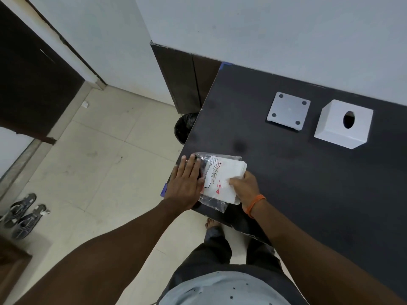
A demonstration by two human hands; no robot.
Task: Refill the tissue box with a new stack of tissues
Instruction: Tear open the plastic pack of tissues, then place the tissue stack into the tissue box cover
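A clear plastic pack of white tissues (222,176) with red print lies at the near left corner of the dark table (308,172). My left hand (187,183) lies flat with fingers spread on the pack's left end. My right hand (244,187) grips the white tissue stack at its right side. The white cube tissue box (337,133) with an oval hole on top stands far right on the table. Its flat grey base plate (288,111), with round pads at the corners, lies just left of the box.
A black bin with a liner (184,127) stands on the floor beside the table's left edge. A pair of sandals (23,214) lies on the tiled floor at left. My bare foot (212,223) is under the table's near edge. A white wall backs the table.
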